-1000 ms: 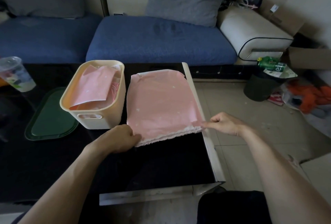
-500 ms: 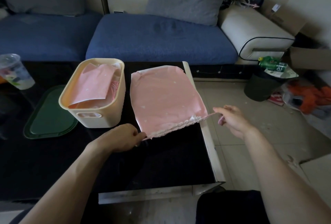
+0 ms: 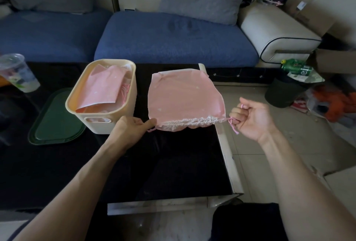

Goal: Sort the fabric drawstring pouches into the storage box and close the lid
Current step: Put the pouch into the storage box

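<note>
Box [image 3: 107,123] with pouches left of pouch [image 3: 183,98]; left hand [image 3: 131,130] pinches corner, right hand [image 3: 252,119] grips cord [image 3: 232,123].

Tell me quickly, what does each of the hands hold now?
Left hand: pinches the pink drawstring pouch at its gathered corner.
Right hand: grips the pink drawstring.

Storage box [image 3: 107,125] is placed on bench [image 3: 173,163], lid [image 3: 55,121] at its left. Pouch [image 3: 183,98] is laid right of the box; sofa [image 3: 173,42] is set behind.
</note>
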The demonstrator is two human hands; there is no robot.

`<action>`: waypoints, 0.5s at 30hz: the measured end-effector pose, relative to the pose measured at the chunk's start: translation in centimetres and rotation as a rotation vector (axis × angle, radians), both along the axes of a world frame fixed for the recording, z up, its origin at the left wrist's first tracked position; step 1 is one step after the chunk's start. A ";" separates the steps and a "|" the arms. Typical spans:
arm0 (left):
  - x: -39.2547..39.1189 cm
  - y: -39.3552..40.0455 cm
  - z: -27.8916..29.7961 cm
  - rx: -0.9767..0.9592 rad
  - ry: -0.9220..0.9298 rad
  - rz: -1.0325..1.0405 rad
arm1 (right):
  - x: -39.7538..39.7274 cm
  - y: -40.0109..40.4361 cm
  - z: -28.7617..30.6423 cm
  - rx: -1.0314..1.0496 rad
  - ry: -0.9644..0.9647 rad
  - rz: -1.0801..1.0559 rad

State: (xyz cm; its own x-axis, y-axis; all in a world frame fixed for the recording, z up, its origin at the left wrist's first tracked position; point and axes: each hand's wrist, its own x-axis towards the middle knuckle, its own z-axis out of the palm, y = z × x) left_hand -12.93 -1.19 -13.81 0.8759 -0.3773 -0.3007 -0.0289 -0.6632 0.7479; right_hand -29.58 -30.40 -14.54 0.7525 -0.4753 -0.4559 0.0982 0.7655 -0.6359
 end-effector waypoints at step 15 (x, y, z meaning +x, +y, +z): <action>0.0 0.1 1.5 -0.115 0.045 0.143 | -2.5 -4.5 -1.8 -0.362 0.483 -0.211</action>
